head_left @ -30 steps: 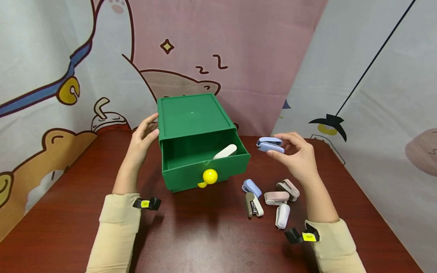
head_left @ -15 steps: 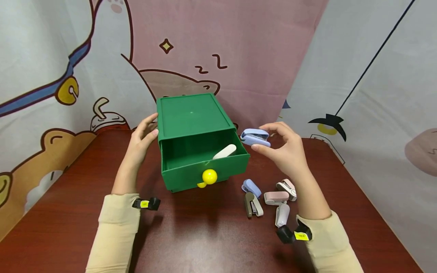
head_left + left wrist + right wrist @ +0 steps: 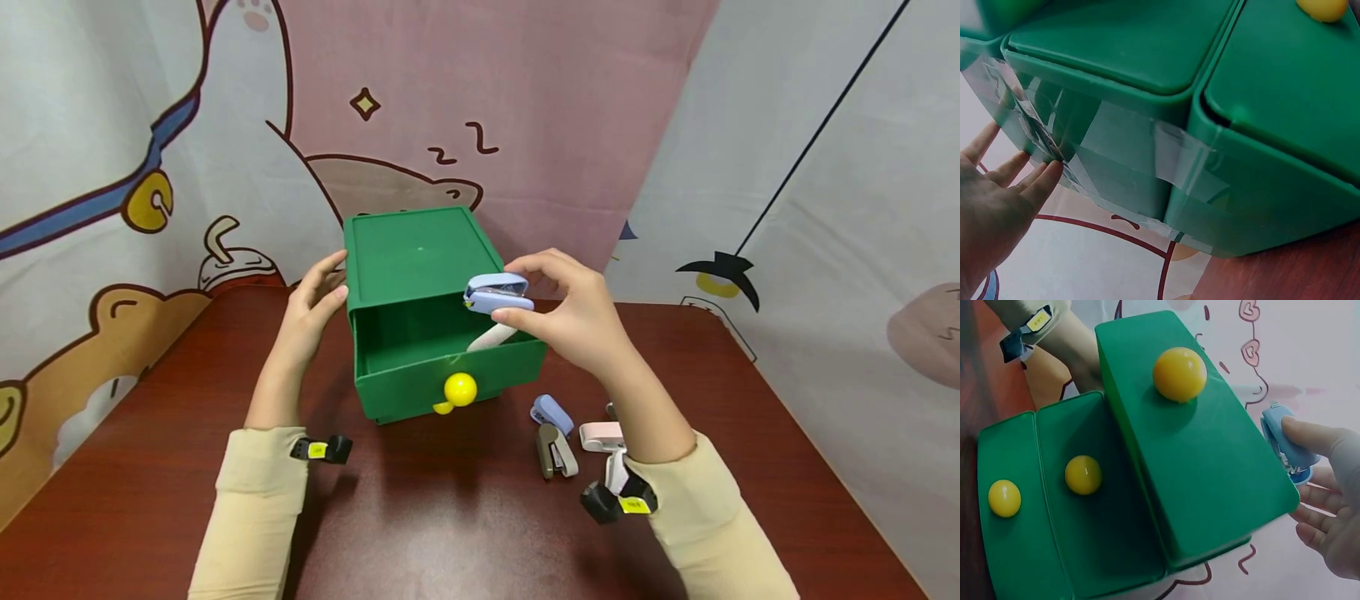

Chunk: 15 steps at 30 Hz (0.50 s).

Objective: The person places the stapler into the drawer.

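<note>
A green drawer cabinet [image 3: 420,250] stands on the table, its top drawer [image 3: 405,387] pulled out, with a yellow knob [image 3: 461,389] on the front. My right hand [image 3: 577,312] pinches a light blue stapler [image 3: 498,293] between thumb and fingers, above the right part of the drawer. Below it, a white stapler-like piece [image 3: 491,337] lies inside the drawer, partly hidden. At the cabinet's left side, my left hand [image 3: 303,304] rests with extended fingertips on the wall, where clear tape [image 3: 1172,150] shows in the left wrist view.
Right of the cabinet on the table lie another blue stapler [image 3: 552,413], a grey-brown stapler [image 3: 557,452], a pink one [image 3: 602,436] and a white one [image 3: 617,472]. My right forearm covers part of this group. A printed cloth [image 3: 562,125] hangs behind the table.
My right hand has carried the light blue stapler leftward, from beside the cabinet to above the pulled-out drawer. The left hand has stayed at the cabinet's side.
</note>
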Motion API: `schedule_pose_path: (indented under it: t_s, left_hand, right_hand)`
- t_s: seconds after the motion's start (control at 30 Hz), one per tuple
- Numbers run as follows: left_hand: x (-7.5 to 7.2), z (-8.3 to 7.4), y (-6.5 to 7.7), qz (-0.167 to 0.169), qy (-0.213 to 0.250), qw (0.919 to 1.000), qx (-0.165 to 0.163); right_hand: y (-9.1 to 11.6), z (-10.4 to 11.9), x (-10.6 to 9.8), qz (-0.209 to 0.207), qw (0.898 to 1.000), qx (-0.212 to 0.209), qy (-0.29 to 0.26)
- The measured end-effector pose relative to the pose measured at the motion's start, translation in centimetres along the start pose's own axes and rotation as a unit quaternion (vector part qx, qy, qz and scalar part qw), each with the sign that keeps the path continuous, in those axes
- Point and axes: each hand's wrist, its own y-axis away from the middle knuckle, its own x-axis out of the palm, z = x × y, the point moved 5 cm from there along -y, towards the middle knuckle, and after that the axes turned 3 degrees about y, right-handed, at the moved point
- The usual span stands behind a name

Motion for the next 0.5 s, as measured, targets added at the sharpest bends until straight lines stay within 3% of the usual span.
schedule_pose_path:
  t_s: [0.2, 0.5]
  left_hand:
    - [0.1, 0.0, 0.1, 0.002, 0.001, 1.0000, 0.001]
    - [0.1, -0.1, 0.2, 0.001, -0.003, 1.0000, -0.003]
  right_hand:
    - [-1.0, 0.6, 1.4, 0.043, 0.998, 0.030, 0.029]
    - [-1.6, 1.4, 3.7, 0.118, 0.988, 0.038, 0.089]
